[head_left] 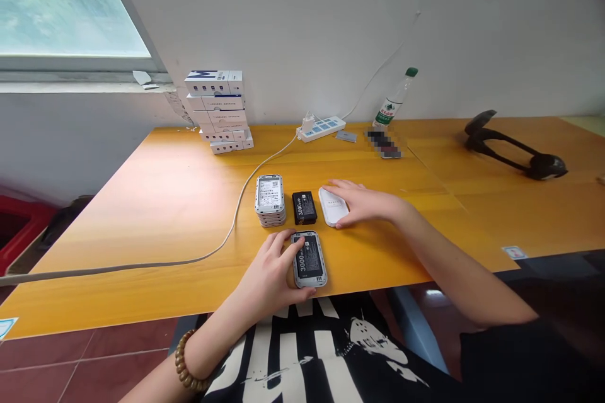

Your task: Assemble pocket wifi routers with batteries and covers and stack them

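Closest to me, the left hand [271, 269] is curled around the left edge of a backless device [309, 259]. The fingers wrap its rounded grey rim and the thumb lies against the near corner. A string of brown wooden beads [187, 366] circles that wrist. The device lies flat near the front edge of the surface [142, 220], a glossy orange wood-grain top. Its open back shows a black rectangular battery printed with white lettering.

Just beyond it, the right hand [365, 201] lies flat, fingers stretched and slightly spread. The fingertips rest on a smooth white cover [331, 206] with rounded ends. Just left of the cover sits a loose battery [304, 207], matte black and blocky, apart from both hands. Left of that I make out a stack of devices [270, 200], grey-rimmed with a white label on top, their edges neatly aligned.

A thin pale cable [222, 236] curves across the wood from the left edge to a white plastic power strip [322, 128] near the wall. Beside the strip is a leaning pile of white cardboard boxes [220, 110] with blue print. A clear plastic bottle [395, 99] with a green cap tilts against the wall. Far right lies a black, glossy, curved stand [515, 150].
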Available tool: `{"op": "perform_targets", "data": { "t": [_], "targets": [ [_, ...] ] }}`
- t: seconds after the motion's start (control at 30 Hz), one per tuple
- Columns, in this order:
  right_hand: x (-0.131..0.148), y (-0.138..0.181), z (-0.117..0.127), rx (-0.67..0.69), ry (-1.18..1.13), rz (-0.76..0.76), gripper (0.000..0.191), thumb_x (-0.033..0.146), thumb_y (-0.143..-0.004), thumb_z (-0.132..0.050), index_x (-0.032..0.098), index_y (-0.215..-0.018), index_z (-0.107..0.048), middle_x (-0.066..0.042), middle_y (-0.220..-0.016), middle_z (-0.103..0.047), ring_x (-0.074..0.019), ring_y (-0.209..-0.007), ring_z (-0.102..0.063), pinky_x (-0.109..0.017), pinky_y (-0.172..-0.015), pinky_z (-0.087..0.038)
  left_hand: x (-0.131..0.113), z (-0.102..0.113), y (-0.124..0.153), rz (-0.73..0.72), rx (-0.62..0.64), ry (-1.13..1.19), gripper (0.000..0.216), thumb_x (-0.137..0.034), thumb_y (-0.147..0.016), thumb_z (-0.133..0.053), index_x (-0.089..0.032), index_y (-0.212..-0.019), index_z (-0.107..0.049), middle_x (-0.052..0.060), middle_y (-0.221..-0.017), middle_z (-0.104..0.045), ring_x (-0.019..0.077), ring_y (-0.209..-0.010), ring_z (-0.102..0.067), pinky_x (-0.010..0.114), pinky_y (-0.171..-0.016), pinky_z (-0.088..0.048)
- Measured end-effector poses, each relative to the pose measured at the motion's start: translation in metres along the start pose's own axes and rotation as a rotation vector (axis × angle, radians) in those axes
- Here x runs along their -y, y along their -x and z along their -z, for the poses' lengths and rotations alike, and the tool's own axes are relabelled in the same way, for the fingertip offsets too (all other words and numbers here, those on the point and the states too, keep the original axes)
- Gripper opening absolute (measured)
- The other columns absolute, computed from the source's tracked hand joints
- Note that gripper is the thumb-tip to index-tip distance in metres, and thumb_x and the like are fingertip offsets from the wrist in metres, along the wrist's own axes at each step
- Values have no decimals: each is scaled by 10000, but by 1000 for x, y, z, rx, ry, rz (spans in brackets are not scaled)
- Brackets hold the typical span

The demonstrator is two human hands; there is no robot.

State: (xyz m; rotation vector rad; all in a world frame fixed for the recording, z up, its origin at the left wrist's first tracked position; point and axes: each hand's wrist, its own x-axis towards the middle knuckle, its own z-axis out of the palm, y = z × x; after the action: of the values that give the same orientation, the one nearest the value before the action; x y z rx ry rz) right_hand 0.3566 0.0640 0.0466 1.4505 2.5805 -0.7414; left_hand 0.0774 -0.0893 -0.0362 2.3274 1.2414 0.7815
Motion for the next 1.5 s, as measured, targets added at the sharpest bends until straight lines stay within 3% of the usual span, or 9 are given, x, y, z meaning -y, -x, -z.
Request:
{"op": "perform_targets", "data": {
  "t": [0.2,0.33,0.4,0.53,0.7,0.87,1.03,1.2,1.5],
  "targets": [
    [1,-4,-2,-18,-2,21,963,453,-770,-857,264,-1629,-463,-171,-1723,-375,-473,-1593,-333,-679,-1287,-267,0,2,-3,55,39,38,916,-439,-731,-937,-202,-1509,-516,215,-1573,-489,467,-1455,-494,712,-1170,-496],
    [18,26,-6,-219,-170,116,1064,401,-822,-814,345,-1709,-229,-137,-1673,-375,-402,-1519,-463,-585,-1228,-431,-2,8,-6,61,60,67,982,-409,-702,-971,-227,-1519,-457,188,-1538,-535,441,-1426,-519,699,-1177,-494],
    [33,43,-20,-280,-301,219,1123,345,-819,-817,395,-1710,-134,-117,-1657,-370,-364,-1464,-531,-541,-1196,-488,-2,10,-7,64,55,100,1022,-384,-688,-983,-246,-1527,-415,172,-1508,-564,428,-1404,-540,688,-1160,-511],
    [62,66,-70,-265,-446,390,1065,285,-743,-879,336,-1597,-244,-137,-1675,-335,-361,-1578,-387,-522,-1285,-387,-1,8,-7,89,25,137,1109,-422,-642,-1004,-253,-1531,-362,172,-1459,-591,442,-1365,-570,694,-1106,-542],
    [68,72,-112,-255,-442,273,898,276,-763,-848,318,-1482,-311,-163,-1709,-255,-360,-1575,-392,-526,-1216,-478,0,6,-7,69,7,132,1116,-440,-621,-1009,-246,-1513,-368,175,-1456,-589,441,-1351,-578,679,-1088,-550],
    [63,70,-108,-202,-329,240,836,290,-811,-802,280,-1524,-365,-175,-1720,-287,-376,-1621,-308,-580,-1291,-369,-1,9,-7,71,33,116,1076,-377,-629,-1004,-264,-1506,-391,156,-1441,-604,429,-1351,-574,671,-1096,-540],
    [66,69,-101,-129,-314,198,786,389,-839,-825,275,-1518,-445,-159,-1762,-244,-385,-1622,-306,-596,-1268,-395,-1,10,-7,85,43,108,1092,-412,-633,-1015,-259,-1515,-389,164,-1472,-588,425,-1379,-556,663,-1130,-521],
    [69,67,-100,-152,-292,222,761,337,-839,-832,287,-1519,-495,-148,-1729,-360,-374,-1585,-384,-599,-1259,-396,-2,12,-7,66,54,96,1031,-453,-673,-987,-269,-1518,-425,168,-1526,-558,428,-1423,-530,666,-1159,-496],
    [71,70,-104,-203,-203,260,659,349,-870,-818,254,-1477,-580,-160,-1730,-384,-386,-1574,-402,-603,-1256,-400,-1,14,-7,18,75,95,957,-392,-739,-932,-257,-1525,-403,170,-1525,-562,405,-1414,-545,652,-1162,-504]
  ]
}}
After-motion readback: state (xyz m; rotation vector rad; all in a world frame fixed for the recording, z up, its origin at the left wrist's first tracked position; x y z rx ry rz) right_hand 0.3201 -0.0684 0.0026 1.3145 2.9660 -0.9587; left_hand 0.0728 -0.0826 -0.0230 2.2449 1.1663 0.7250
